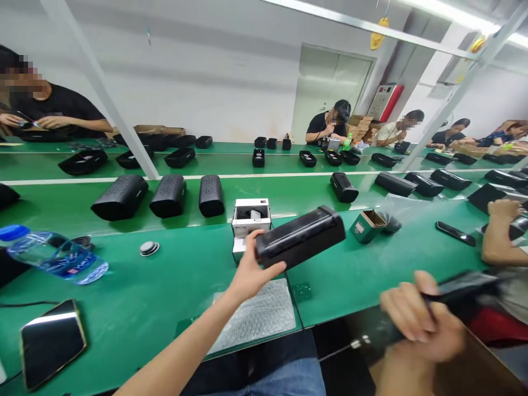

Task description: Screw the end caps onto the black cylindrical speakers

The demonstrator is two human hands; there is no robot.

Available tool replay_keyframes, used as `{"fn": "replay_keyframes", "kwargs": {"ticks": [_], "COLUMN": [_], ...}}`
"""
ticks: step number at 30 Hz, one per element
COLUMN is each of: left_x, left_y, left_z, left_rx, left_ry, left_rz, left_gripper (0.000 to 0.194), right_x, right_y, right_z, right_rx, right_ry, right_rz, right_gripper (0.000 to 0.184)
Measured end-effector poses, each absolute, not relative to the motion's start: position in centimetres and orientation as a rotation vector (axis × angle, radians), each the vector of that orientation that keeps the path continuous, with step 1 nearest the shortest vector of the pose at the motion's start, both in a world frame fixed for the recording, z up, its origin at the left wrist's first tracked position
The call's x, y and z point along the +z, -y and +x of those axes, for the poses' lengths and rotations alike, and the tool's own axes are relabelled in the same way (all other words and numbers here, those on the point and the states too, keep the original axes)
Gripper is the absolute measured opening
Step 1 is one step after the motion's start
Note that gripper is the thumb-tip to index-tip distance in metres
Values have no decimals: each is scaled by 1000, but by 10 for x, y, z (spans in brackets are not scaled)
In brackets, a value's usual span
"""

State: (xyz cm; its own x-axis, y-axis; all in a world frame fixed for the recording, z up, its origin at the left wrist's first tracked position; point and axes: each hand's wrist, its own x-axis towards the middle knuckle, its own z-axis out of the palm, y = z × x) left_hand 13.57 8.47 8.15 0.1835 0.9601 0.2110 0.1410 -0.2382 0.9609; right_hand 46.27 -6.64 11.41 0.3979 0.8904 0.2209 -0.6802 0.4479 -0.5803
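Note:
My left hand is closed round one end of a long black speaker housing, which it holds tilted above the green bench. Just behind it stands a small open white box. My right hand is low at the bench's near edge, blurred, with fingers wrapped round a dark flat part. A sheet of bubble wrap lies on the bench under my left forearm.
Three black speakers lie in a row on the belt, with several more further back and right. A water bottle and a phone lie at left, a green tin at right. A co-worker's arm reaches in at right; other people sit across.

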Motion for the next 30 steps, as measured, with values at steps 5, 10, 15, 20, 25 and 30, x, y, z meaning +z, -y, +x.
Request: {"fn": "replay_keyframes", "kwargs": {"ticks": [5, 10, 15, 20, 25, 30], "left_x": [71, 88, 94, 104, 161, 196], "left_y": [-184, -271, -305, -320, -368, -392], "left_z": [282, 339, 332, 336, 311, 168], "left_rx": [1192, 1329, 1304, 1230, 1208, 1182], "left_ry": [-1223, -1609, -1948, -2015, -1928, -1997], "left_rz": [1415, 1323, 1233, 1380, 1609, 1606], "left_gripper": [87, 89, 65, 79, 65, 49], "right_x": [26, -17, -28, -30, -30, -26], "right_y": [7, -11, -19, -21, -11, -8], "right_z": [430, 433, 432, 432, 435, 441], "right_rx": [1273, 1297, 1279, 1279, 1318, 1355], "right_ry": [404, 368, 337, 276, 221, 210], "right_rz": [-410, -456, -493, -509, -525, -543], "right_gripper": [34, 41, 48, 51, 52, 44]}}
